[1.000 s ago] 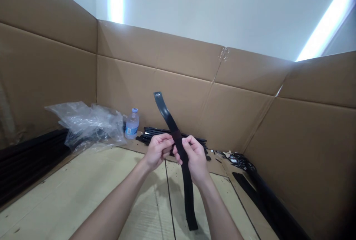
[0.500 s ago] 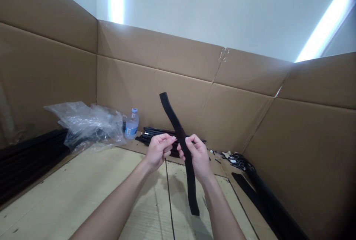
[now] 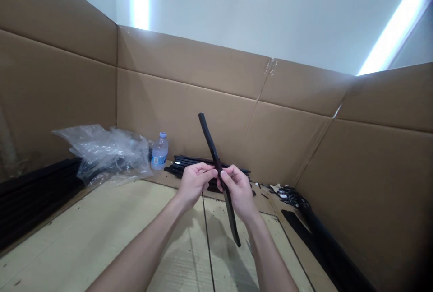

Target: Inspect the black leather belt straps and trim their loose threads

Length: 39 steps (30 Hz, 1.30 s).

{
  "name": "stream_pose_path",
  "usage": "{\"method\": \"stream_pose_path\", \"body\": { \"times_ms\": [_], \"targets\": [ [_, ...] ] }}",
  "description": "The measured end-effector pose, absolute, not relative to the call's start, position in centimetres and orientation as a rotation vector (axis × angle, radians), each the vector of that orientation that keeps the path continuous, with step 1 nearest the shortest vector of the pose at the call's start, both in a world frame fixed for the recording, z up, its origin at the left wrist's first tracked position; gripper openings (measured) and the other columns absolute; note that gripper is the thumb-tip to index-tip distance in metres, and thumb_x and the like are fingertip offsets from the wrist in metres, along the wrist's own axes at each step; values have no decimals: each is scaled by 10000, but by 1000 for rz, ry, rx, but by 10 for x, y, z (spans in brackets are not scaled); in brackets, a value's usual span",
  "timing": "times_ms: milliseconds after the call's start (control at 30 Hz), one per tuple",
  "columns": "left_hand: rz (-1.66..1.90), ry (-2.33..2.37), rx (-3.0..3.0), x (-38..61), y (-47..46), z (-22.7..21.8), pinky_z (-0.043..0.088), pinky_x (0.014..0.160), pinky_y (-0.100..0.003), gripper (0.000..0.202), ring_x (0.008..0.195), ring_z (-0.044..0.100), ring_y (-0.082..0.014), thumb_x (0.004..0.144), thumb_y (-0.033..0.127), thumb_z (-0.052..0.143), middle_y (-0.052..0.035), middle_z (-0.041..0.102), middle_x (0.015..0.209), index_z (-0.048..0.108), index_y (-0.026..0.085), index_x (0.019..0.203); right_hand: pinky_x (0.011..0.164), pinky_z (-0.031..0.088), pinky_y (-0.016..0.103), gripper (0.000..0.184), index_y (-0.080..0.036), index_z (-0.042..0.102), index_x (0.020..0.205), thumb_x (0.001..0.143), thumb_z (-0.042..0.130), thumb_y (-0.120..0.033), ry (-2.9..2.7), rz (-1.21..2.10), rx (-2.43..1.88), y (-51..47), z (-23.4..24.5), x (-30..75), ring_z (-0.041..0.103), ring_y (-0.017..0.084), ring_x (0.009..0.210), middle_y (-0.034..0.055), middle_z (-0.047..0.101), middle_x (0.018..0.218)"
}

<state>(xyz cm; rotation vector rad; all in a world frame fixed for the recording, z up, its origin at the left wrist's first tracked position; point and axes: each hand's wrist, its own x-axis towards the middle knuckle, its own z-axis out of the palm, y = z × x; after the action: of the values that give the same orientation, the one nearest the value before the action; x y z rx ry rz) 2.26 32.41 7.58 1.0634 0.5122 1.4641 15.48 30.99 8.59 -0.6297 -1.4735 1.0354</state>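
A long, slightly curved black strip (image 3: 209, 136), foam or rubber by its look, is held up slantwise in front of me, its narrow edge turned towards me. My right hand (image 3: 237, 188) grips it around the middle, thumb on the near side and fingers behind. From the other side my left hand (image 3: 195, 181) meets the strip's edge in a closed pinch of thumb and forefinger. Its fingertips press at the strip; whether a small piece is between them is hidden.
Cardboard walls (image 3: 189, 102) surround the pale work surface (image 3: 135, 220). At the back stand a plastic bottle (image 3: 159, 152), a clear plastic bag (image 3: 111, 152) and a stack of black strips (image 3: 179, 163). More black lengths (image 3: 37, 197) lie left; black scraps (image 3: 291, 196) lie right.
The black strip has turned from its broad face to its narrow edge, and its lower end has risen slightly. My left fingertips have come closer against it.
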Motion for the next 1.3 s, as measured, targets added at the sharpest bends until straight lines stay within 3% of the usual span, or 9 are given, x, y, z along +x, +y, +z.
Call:
{"method": "stream_pose_path", "body": {
  "times_ms": [167, 367, 433, 600, 767, 933, 1133, 1300],
  "targets": [
    [1475, 549, 1082, 24, 323, 78, 154, 372, -159, 346, 372, 273, -4, 549, 269, 817, 79, 434, 468, 605, 101, 765, 619, 443, 227, 162, -173, 597, 856, 766, 672, -285, -1503, 995, -638, 306, 90, 158, 542, 102, 655, -3, 609, 755],
    [1396, 467, 1079, 21, 322, 79, 157, 369, -161, 301, 369, 298, -7, 579, 282, 795, 61, 461, 479, 567, 112, 678, 719, 492, 287, 339, -179, 618, 943, 648, 771, -243, -1494, 1030, -694, 305, 92, 160, 619, 158, 778, 40, 683, 869],
    [1378, 458, 1072, 20, 322, 78, 147, 360, -162, 309, 357, 282, -5, 573, 281, 797, 69, 446, 460, 544, 120, 649, 740, 491, 300, 308, -160, 640, 926, 657, 763, -246, -1541, 1015, -727, 304, 93, 160, 620, 164, 787, 59, 687, 896],
    [1335, 468, 1082, 18, 321, 78, 143, 349, -158, 321, 328, 277, -6, 586, 303, 784, 76, 434, 415, 517, 129, 624, 597, 471, 237, 217, -167, 543, 736, 690, 744, -236, -1552, 1019, -696, 301, 93, 158, 583, 115, 626, -10, 630, 698],
    [1288, 445, 1108, 16, 320, 79, 227, 354, -169, 295, 357, 477, -86, 632, 313, 748, 35, 518, 439, 511, 139, 650, 518, 479, 246, 215, -190, 450, 772, 803, 637, -291, -1544, 1202, -568, 299, 91, 155, 602, 128, 556, -13, 625, 667],
    [1292, 450, 1119, 14, 323, 78, 132, 351, -168, 256, 331, 341, -17, 677, 266, 722, 6, 581, 498, 508, 127, 665, 477, 445, 205, 227, -170, 480, 754, 878, 523, -354, -1477, 1208, -629, 300, 90, 154, 567, 92, 495, 12, 644, 678],
    [1280, 458, 1135, 15, 320, 81, 144, 360, -174, 240, 347, 342, -22, 696, 261, 712, -6, 596, 510, 513, 128, 686, 439, 429, 207, 273, -166, 475, 700, 859, 546, -377, -1412, 1141, -668, 300, 89, 151, 533, 94, 454, 17, 641, 633],
    [1338, 514, 1110, 12, 323, 81, 154, 363, -169, 256, 369, 340, -17, 679, 272, 730, -4, 584, 529, 529, 114, 662, 503, 444, 204, 236, -164, 518, 721, 848, 564, -357, -1396, 1151, -632, 300, 90, 150, 555, 91, 530, 10, 631, 686]
  ]
}}
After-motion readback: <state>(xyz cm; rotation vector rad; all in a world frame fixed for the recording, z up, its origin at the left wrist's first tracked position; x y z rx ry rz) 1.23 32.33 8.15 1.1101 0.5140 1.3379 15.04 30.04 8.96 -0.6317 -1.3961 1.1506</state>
